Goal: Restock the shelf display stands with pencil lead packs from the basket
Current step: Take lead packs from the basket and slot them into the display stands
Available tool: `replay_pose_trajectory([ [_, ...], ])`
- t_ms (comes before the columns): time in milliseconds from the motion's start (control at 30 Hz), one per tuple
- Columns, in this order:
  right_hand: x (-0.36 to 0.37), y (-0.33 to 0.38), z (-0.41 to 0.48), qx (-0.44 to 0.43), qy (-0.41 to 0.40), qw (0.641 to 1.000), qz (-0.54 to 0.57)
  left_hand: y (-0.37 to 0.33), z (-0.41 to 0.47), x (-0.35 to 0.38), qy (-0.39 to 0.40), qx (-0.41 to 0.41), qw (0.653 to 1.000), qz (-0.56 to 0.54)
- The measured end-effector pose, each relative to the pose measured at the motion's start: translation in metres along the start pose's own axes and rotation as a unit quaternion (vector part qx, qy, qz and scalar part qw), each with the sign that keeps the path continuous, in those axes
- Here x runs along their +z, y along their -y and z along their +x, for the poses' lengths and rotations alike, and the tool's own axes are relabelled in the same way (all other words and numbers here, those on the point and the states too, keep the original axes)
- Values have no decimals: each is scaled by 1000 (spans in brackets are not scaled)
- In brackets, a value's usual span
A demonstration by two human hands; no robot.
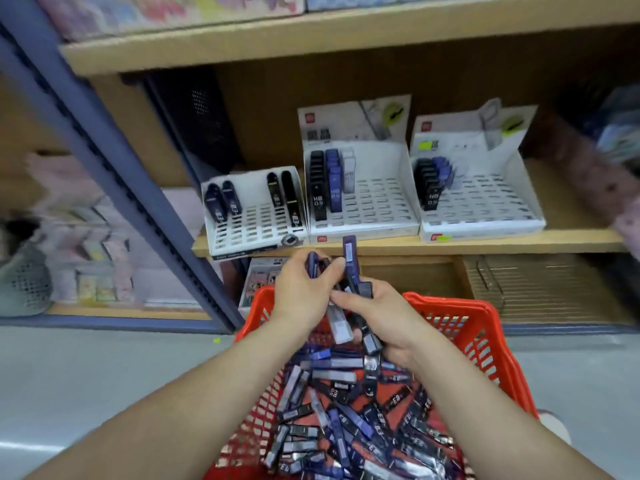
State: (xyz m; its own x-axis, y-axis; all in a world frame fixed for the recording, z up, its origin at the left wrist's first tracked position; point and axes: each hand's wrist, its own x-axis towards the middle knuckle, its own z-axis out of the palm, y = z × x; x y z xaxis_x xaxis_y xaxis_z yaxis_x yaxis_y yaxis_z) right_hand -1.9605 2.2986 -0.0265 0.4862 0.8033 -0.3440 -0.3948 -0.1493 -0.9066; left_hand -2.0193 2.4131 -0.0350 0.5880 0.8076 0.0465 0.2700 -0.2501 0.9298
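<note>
Two hands meet over the red basket (460,327). Left hand (303,292) curls round a few blue packs (313,265); right hand (384,317) grips a bundle (372,342), one pack (349,258) upright. Loose packs (346,410) fill the basket; three white stands (381,206) on the far shelf (485,242) are partly filled.

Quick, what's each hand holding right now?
Left hand: grips a blue lead pack.
Right hand: grips a bunch of lead packs.
</note>
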Motion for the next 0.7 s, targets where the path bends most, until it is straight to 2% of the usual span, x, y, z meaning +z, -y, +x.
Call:
replay_pose_trajectory([
  [200, 14, 39, -15, -82, -34, 994, -61, -54, 5, -28, 28, 64, 997, 24],
  [333, 19, 50, -25, -86, -1, 996, -6, -63, 5, -41, 61, 49, 997, -28],
  [533, 22, 43, -21, -45, -1, 994, 96, -73, 3, -36, -2, 114, 993, 43],
  [600, 16, 43, -20, -45, 21, 994, 100, -76, 6, -39, 37, 91, 994, 46],
  [700, 9, 43, -21, -35, 58, 994, 84, -89, 10, -50, 148, 41, 988, -16],
])
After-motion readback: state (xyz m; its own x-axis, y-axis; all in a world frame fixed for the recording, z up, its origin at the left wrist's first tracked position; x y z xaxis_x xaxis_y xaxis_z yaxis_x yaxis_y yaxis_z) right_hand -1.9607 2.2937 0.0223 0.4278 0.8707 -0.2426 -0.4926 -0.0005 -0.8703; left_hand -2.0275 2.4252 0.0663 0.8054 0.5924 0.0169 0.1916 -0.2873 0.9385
